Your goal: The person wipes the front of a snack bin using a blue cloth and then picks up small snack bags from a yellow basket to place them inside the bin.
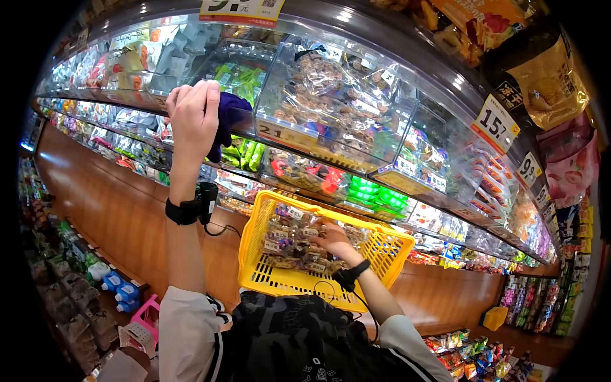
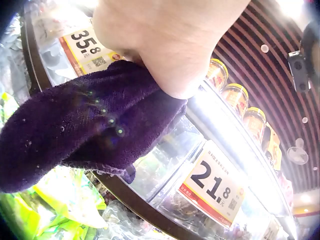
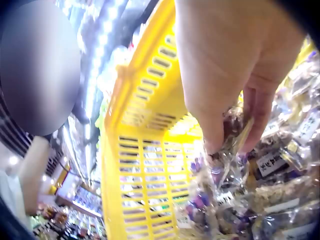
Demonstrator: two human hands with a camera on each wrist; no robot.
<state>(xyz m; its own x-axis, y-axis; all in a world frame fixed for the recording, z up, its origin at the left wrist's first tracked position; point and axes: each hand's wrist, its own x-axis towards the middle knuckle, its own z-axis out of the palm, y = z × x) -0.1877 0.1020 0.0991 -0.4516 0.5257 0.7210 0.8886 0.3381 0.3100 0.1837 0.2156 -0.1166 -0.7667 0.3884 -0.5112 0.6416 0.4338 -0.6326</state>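
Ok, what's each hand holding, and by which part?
Left hand: purple cloth, gripped by its bunched upper part. Right hand: clear-wrapped snack packet in the yellow basket, pinched by the wrapper's upper end.

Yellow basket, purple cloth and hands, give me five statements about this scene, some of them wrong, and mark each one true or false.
1. The left hand holds a purple cloth. True.
2. The yellow basket is empty. False: wrapped snacks lie in it.
3. The right hand is inside the basket. True.
4. The cloth lies in the basket. False: it is outside, in the left hand.
5. A price tag reads 21.8. True.
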